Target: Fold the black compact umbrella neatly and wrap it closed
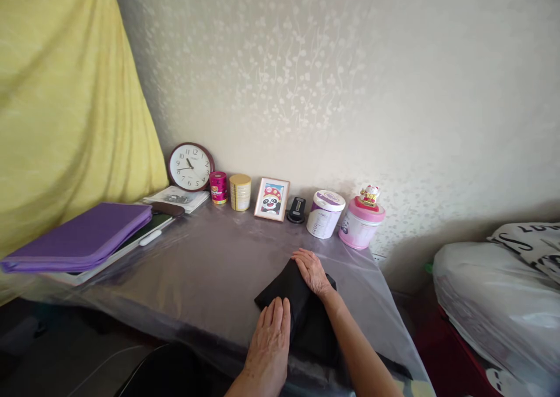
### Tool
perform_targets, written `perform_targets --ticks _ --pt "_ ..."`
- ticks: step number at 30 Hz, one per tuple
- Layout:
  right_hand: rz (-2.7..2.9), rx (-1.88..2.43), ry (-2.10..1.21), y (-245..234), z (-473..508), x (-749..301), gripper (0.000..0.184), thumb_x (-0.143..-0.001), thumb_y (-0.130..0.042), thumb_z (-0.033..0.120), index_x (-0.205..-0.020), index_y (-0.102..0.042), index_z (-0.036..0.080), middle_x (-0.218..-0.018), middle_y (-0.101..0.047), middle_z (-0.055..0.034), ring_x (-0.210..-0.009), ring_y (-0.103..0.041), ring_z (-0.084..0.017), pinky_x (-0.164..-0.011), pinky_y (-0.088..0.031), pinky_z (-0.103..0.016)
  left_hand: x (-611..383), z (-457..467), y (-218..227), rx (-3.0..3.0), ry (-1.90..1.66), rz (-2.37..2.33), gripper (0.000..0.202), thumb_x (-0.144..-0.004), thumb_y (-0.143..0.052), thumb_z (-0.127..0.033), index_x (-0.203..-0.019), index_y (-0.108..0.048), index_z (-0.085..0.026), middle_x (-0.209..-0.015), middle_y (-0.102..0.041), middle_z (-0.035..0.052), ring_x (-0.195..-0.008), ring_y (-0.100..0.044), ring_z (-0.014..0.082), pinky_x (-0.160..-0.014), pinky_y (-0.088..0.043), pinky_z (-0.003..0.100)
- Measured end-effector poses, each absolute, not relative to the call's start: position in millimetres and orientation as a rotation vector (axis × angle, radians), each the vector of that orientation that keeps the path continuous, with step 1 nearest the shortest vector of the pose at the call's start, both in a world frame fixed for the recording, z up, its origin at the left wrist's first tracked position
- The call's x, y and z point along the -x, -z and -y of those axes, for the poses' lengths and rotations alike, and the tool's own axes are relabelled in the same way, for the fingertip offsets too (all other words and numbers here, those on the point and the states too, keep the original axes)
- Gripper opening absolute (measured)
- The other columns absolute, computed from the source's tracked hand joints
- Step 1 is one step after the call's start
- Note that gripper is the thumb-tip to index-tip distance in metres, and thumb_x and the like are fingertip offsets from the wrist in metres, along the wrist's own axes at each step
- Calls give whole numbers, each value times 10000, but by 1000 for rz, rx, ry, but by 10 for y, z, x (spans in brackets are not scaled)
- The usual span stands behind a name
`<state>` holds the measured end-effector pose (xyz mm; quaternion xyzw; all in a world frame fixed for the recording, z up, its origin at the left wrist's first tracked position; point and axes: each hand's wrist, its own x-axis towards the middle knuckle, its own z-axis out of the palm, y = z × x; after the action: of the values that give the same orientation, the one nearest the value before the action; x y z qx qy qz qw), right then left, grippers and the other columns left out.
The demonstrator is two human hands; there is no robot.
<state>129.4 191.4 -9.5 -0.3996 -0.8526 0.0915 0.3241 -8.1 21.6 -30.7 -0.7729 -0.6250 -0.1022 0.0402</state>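
Note:
A black cloth [312,333], folded over itself, lies near the table's front edge; its exact kind does not show. On its near left part rests my left hand [272,327], with the fingers straight and close together and the thumb out of sight. My right hand [311,271] lies across the cloth's far edge, its fingers stretched to the left over the fabric. Both palms face down and are hidden. From the cloth's lower right a narrow dark strip [394,365] runs along the table; whether it belongs to the cloth I cannot tell.
Along the wall stand a clock [191,167], a pink can [218,188], a yellow tin [240,193], a framed panda picture [272,199], a black device [297,210] and two tubs [324,215]. A purple folder [83,234] lies left. A plastic-wrapped bundle [494,292] sits right.

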Motion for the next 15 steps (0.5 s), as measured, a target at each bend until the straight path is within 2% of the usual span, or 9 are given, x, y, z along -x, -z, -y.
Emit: perform_targets --ticks 3,7,11,15 --pt "2140 1235 -218 81 -2048 -1339 318 -888 -340 268 -1009 -624 190 -1085 -624 -67 -1069 -521 -180 -956 -357 -365 79 -214 279 2381 291 1932 700 -659 -344 18 -1346 -255 -80 -1342 -369 159 -1225 -354 254 -991 -346 407" --pt "1975 1305 -108 -52 -1800 -1341 316 -883 -358 289 -1040 -602 164 -1129 -585 -119 -1096 -490 -223 -974 -321 -430 81 -208 248 2404 298 1938 687 -671 -332 25 -1344 -265 -92 -1345 -369 153 -1229 -353 248 -991 -352 397" --pt "2115 996 -222 -133 -1229 -1234 265 -868 -424 295 -1050 -601 223 -1127 -590 -76 -1148 -452 -207 -991 -321 -416 84 -204 247 2395 346 1948 663 -683 -317 37 -1332 -293 -93 -1332 -383 154 -1210 -379 248 -987 -359 395" --pt "2302 922 -301 -30 -1106 -1187 280 -883 -386 261 -1039 -618 246 -1110 -614 -46 -1175 -436 -198 -1035 -236 -461 76 -203 266 2376 353 1941 649 -687 -305 55 -1320 -316 -89 -1321 -394 158 -1202 -390 244 -978 -370 387"
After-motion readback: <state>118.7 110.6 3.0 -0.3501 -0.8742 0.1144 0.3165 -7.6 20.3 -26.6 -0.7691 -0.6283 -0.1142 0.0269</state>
